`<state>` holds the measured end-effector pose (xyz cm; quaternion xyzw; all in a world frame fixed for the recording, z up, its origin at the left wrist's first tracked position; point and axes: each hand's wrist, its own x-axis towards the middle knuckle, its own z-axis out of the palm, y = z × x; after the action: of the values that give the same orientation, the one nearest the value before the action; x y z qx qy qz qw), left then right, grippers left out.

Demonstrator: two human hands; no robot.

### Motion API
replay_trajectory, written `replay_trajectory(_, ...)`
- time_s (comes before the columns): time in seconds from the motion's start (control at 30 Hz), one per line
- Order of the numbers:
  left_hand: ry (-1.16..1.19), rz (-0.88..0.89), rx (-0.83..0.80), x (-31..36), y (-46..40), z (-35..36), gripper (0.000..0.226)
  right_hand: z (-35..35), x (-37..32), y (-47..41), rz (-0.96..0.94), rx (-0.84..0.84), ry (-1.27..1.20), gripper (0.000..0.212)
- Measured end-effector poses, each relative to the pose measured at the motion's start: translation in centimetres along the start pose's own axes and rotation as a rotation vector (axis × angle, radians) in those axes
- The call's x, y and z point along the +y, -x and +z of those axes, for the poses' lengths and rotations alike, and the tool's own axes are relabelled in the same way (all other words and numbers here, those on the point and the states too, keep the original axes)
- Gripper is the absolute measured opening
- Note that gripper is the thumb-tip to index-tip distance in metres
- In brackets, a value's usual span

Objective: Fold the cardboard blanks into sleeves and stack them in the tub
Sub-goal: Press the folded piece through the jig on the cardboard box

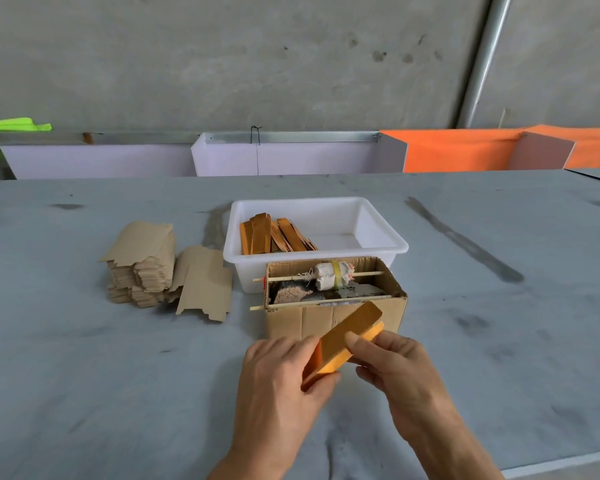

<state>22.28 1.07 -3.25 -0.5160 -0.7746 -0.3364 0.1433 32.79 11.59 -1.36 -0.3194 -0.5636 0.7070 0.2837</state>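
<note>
An orange-sided cardboard blank, partly folded, is held in front of me above the table. My left hand grips its lower end from the left. My right hand pinches its long edge, thumb on the top face. A white tub stands behind, with several folded orange sleeves leaning at its left side. Left of the tub a stack of flat brown blanks rests on the table, with one loose blank lying against it.
An open cardboard box with a roller on sticks and a glue-stained inside stands between my hands and the tub. The grey table stretches wide on both sides. White and orange panels line its far edge.
</note>
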Motion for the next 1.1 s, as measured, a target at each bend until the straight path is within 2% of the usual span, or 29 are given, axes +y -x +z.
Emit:
replay_trajectory(0.03, 0.073, -0.061, 0.015, 0.1, 0.1, -0.1, 0.044, -0.1, 0.2, 0.0, -0.002, -0.063, -0.060, 0.008)
replay_trajectory(0.1, 0.242, -0.184, 0.045, 0.3, 0.1, -0.2, 0.044, -0.7, 0.8, -0.2, -0.010, -0.221, -0.171, 0.033)
replay_trajectory(0.2, 0.342, -0.224, 0.028, 0.8, 0.2, -0.3, 0.046, -0.8, 1.1, -0.3, -0.035, -0.350, -0.291, 0.046)
replay_trajectory(0.43, 0.366, -0.205, 0.077, 1.7, 0.1, -0.6, 0.035, -0.6, 1.2, -0.4, -0.037, -0.337, -0.382, 0.073)
replay_trajectory(0.63, 0.342, -0.196, 0.107, 1.9, 0.2, -0.5, 0.038, -0.4, 1.3, -0.4, -0.042, -0.326, -0.388, 0.069)
replay_trajectory(0.73, 0.327, -0.194, 0.112, 1.8, 0.2, -0.4, 0.041, -0.4, 1.2, -0.4, -0.040, -0.332, -0.383, 0.055)
replay_trajectory(0.83, 0.310, -0.199, 0.123, 1.8, 0.2, -0.4, 0.044, -0.3, 1.1, -0.3, -0.053, -0.349, -0.373, 0.051)
replay_trajectory(0.93, 0.292, -0.211, 0.126, 1.7, 0.0, -0.4, 0.045, -0.2, 1.0, -0.2, -0.064, -0.350, -0.375, 0.039)
replay_trajectory(1.1, 0.197, -0.176, 0.108, 1.1, -0.2, -0.7, 0.048, -0.1, 0.6, -0.3, -0.039, -0.245, -0.330, 0.033)
